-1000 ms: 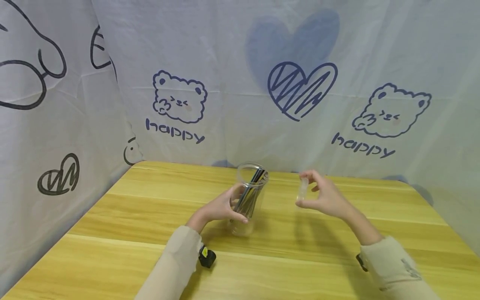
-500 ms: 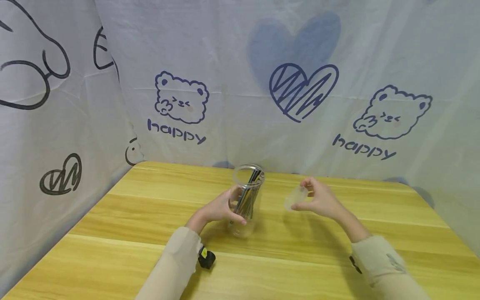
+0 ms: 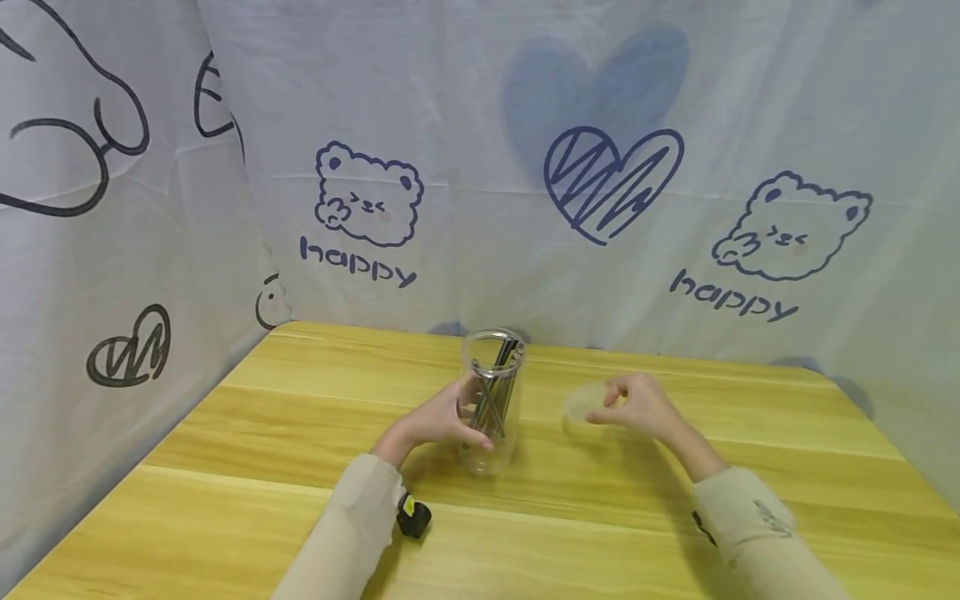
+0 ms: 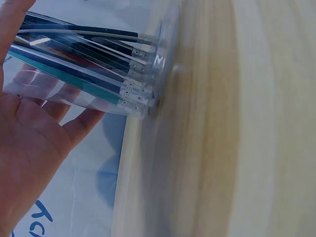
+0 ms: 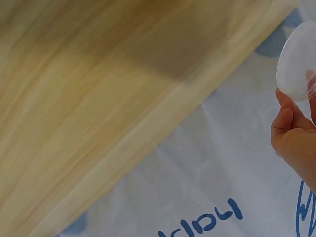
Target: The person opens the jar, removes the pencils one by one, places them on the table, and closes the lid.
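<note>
A tall clear plastic jar [image 3: 483,463] stands slightly tilted on the table, its round mouth uncovered. Several thin dark pencils [image 3: 501,392] lean inside it; in the left wrist view silvery bands [image 4: 136,94] show at their ends, and one pencil is teal. My left hand [image 3: 435,418] grips the jar around its side, thumb in front and fingers behind. To the right of the jar, my right hand [image 3: 641,407] pinches a round translucent lid [image 3: 579,403] by its edge, above the table. Part of that lid is cut off by the frame in the right wrist view.
The wooden table [image 3: 300,508] has yellow grain and ends at a white cloth [image 3: 480,267] printed with bears and hearts. A black wrist strap [image 3: 414,517] sits at the left sleeve.
My right hand has turned the lid from nearly edge-on to flatter and moved it slightly lower and left toward the jar. The jar has shifted a little left, still in my left hand.
</note>
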The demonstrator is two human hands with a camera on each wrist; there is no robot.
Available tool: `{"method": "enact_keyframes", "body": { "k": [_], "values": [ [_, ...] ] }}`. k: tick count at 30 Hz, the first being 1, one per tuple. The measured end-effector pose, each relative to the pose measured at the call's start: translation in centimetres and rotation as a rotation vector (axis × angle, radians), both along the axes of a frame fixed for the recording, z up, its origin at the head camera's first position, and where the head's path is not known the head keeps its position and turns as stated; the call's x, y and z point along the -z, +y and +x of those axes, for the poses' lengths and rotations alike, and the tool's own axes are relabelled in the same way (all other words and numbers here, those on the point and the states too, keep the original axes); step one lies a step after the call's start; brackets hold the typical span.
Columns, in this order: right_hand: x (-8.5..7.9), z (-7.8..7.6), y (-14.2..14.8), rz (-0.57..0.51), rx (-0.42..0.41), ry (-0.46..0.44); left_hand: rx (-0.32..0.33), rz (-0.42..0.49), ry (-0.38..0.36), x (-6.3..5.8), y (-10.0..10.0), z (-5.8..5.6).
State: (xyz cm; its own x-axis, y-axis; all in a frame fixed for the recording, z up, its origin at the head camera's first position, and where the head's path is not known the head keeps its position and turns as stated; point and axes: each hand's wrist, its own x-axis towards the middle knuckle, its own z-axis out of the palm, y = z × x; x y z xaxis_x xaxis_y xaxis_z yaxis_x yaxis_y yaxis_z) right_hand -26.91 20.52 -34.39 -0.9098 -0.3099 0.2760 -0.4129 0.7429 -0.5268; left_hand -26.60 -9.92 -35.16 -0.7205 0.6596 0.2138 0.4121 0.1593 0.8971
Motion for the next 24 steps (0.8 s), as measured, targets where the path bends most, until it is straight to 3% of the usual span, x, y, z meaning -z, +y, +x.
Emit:
{"method": "enact_keyframes", "body": {
  "k": [8, 15, 24],
  "values": [
    [0.5, -0.4, 0.0, 0.043, -0.001, -0.034, -0.009, -0.014, -0.014, 1.6, -0.3, -1.3],
    [0.8, -0.6, 0.1, 0.091, 0.011, -0.084, -0.060, -0.043, -0.018, 1.7, -0.4, -1.1],
    [1.7, -1.5, 0.3, 0.158, -0.004, -0.090, -0.103, -0.091, 0.030, 1.4, -0.2, -0.9]
  ]
}}
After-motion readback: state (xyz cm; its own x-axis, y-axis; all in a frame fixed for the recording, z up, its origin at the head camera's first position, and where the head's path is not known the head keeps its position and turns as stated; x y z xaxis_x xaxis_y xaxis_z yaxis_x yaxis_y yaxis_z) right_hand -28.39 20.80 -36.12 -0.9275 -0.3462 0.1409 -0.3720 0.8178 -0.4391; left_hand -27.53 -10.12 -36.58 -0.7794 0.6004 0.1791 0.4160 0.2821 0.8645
